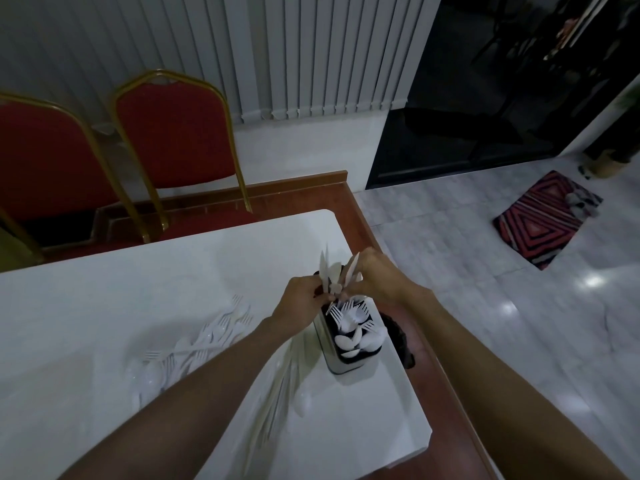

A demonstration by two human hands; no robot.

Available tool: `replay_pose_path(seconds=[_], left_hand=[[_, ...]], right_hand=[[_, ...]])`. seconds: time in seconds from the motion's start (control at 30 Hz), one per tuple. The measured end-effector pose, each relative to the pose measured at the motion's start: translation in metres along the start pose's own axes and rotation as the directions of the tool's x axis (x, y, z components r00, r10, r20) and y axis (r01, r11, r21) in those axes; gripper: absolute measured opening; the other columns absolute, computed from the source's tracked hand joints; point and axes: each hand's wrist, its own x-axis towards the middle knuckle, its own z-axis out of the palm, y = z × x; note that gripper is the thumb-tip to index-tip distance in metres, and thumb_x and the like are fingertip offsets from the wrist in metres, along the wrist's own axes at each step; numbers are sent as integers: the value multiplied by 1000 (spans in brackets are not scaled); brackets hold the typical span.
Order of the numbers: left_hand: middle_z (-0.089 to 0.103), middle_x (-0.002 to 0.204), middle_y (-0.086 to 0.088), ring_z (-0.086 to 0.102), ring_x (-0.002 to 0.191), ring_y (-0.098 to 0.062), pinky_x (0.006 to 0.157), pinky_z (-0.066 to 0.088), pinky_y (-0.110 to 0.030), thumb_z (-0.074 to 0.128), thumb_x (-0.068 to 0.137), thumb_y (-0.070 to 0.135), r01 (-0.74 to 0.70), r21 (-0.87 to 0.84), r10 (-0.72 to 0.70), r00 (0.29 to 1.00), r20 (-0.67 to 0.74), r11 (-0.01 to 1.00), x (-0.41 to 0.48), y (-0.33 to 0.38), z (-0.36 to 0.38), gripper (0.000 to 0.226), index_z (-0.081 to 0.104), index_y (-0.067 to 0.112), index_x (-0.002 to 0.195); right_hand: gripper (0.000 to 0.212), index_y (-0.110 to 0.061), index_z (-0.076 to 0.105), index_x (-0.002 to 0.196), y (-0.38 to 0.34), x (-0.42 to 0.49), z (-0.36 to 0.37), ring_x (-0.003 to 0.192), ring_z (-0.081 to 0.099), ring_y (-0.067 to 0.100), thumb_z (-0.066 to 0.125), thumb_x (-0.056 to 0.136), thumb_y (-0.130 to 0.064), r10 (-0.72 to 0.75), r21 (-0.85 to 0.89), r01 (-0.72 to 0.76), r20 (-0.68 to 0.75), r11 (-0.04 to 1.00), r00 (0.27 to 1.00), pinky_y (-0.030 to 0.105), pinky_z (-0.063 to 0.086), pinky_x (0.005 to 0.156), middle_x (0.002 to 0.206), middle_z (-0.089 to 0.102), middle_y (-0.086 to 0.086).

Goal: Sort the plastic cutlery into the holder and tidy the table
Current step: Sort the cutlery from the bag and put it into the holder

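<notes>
A dark cutlery holder (349, 362) with a light base stands near the right edge of the white table (104, 299). White forks (349, 311) fill its middle part and white spoons (356, 341) its near part. Above the holder's far end, my left hand (303, 299) grips a small bunch of white plastic knives (325, 271) pointing upward. My right hand (377, 275) pinches one white piece (351, 270) from that bunch. A loose pile of white forks and spoons (197, 344) lies on the table to the left, partly hidden by my left forearm.
More long white pieces (277, 389) lie between my forearms. Two red chairs with gold frames (173, 133) stand behind the table. A dark object (398, 337) sits on the brown wooden ledge right of the holder. A striped mat (543, 220) lies on the tiled floor.
</notes>
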Motion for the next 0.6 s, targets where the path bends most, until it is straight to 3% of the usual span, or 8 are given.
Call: replay_pose_path(seconds=[0.1, 0.2, 0.3, 0.47, 0.6], left_hand=[[68, 95, -19, 64, 89, -29, 82, 50, -36, 63, 83, 4, -15, 33, 15, 1000, -5, 999, -2, -2, 1, 17, 68, -2, 99], [62, 98, -17, 61, 91, -27, 77, 45, -29, 63, 82, 2, -34, 97, 33, 999, 12, 995, -6, -7, -1, 22, 65, 3, 105], [62, 99, -14, 62, 91, -25, 78, 45, -28, 65, 83, 3, -49, 73, 48, 999, 14, 996, -9, -11, 0, 25, 62, 7, 107], [67, 91, -10, 63, 84, -22, 78, 49, -30, 63, 87, 12, -82, 33, 84, 995, -53, 996, -16, -10, 1, 16, 68, 8, 101], [73, 96, -8, 65, 84, -17, 73, 44, -13, 63, 89, 15, -101, -19, 99, 992, -74, 995, -20, -12, -3, 22, 70, 10, 109]], right_hand=[[17, -39, 71, 67, 2, -4, -3, 73, 62, 2, 86, 64, -31, 7, 24, -7, -11, 1000, 1000, 17, 39, 69, 75, 68, -16], [20, -34, 72, 80, 5, -10, -4, 80, 59, -1, 83, 66, -43, 1, 58, 2, -54, 998, 999, 14, 38, 69, 83, 70, -18], [12, -26, 74, 83, 3, -13, -2, 80, 63, -1, 80, 75, -33, -30, 109, 42, -108, 993, 994, 8, 38, 69, 82, 71, -16], [4, -30, 75, 79, 6, -17, 13, 90, 52, 6, 77, 78, -33, -74, -39, 67, -207, 997, 975, 23, 40, 78, 75, 64, -23], [8, -30, 74, 86, -5, -22, 17, 98, 53, 5, 68, 86, -35, -18, 19, 28, -380, 999, 925, 22, 42, 85, 86, 67, -20]])
